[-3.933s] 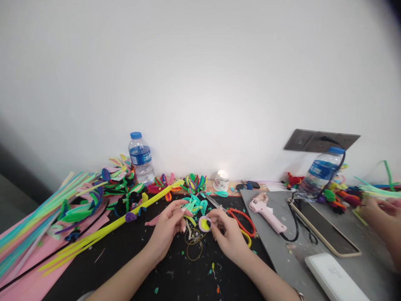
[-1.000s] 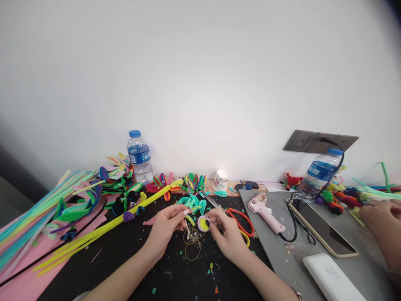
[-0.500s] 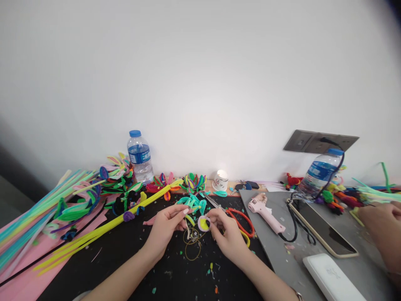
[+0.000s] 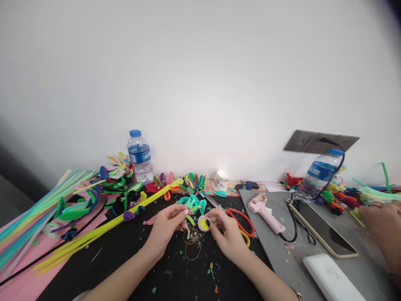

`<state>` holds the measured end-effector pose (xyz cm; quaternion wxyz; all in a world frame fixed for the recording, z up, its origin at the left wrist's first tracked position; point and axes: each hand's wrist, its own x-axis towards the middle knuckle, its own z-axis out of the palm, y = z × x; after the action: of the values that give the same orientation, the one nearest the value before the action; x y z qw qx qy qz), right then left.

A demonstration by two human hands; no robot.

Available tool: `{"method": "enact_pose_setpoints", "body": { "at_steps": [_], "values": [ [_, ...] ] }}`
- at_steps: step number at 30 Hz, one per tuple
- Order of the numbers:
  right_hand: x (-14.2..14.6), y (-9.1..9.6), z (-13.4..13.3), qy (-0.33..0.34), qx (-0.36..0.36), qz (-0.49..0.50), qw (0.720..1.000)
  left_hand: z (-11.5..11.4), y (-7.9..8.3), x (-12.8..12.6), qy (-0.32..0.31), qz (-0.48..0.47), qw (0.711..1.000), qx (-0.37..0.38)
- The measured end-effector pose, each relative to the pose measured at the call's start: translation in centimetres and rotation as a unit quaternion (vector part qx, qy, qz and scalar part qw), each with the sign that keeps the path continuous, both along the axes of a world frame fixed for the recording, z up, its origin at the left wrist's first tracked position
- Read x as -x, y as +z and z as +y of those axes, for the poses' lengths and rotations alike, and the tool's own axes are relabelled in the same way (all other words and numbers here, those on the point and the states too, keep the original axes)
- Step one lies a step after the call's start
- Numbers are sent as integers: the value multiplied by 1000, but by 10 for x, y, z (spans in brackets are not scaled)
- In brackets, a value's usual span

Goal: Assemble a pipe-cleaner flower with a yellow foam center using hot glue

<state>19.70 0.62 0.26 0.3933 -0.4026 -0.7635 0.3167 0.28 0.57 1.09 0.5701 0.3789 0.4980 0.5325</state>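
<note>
My right hand (image 4: 226, 234) pinches a small coiled pipe-cleaner disc (image 4: 204, 223), lilac at the rim, yellow inside, with a dark spot at its right. Over the mat's middle, my left hand (image 4: 169, 225) has thumb and fingers pressed together at a yellow-green pipe-cleaner piece (image 4: 190, 219); how far it lies inside the grip is hard to see. Just beyond both hands lie bent turquoise pipe cleaners (image 4: 191, 202). Thin gold wire rings (image 4: 193, 251) rest on the black mat (image 4: 175, 280) between my wrists. Scissors (image 4: 241, 221) with red-orange handles lie partly behind my right hand.
Pipe-cleaner bundles (image 4: 46, 217) and finished flowers fill the left side. Water bottles stand at left (image 4: 140, 161) and right (image 4: 321, 173). A pink glue gun (image 4: 266, 214), phone (image 4: 322, 228) and white power bank (image 4: 332, 276) lie rightward. Another person's hand (image 4: 380, 221) works at far right.
My hands and the disc stay almost where they were. At far right, the other person's hand has shifted slightly.
</note>
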Motion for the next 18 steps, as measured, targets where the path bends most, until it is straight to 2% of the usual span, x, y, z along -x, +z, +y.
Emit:
{"method": "enact_pose_setpoints", "body": {
  "at_steps": [15, 18],
  "values": [
    [-1, -1, 1, 9, 7, 9, 1000, 1, -1, 0, -22, 19, 1000, -8],
    [-1, -3, 1, 7, 17, 13, 1000, 1, -1, -2, -50, 34, 998, -30]
  ]
}}
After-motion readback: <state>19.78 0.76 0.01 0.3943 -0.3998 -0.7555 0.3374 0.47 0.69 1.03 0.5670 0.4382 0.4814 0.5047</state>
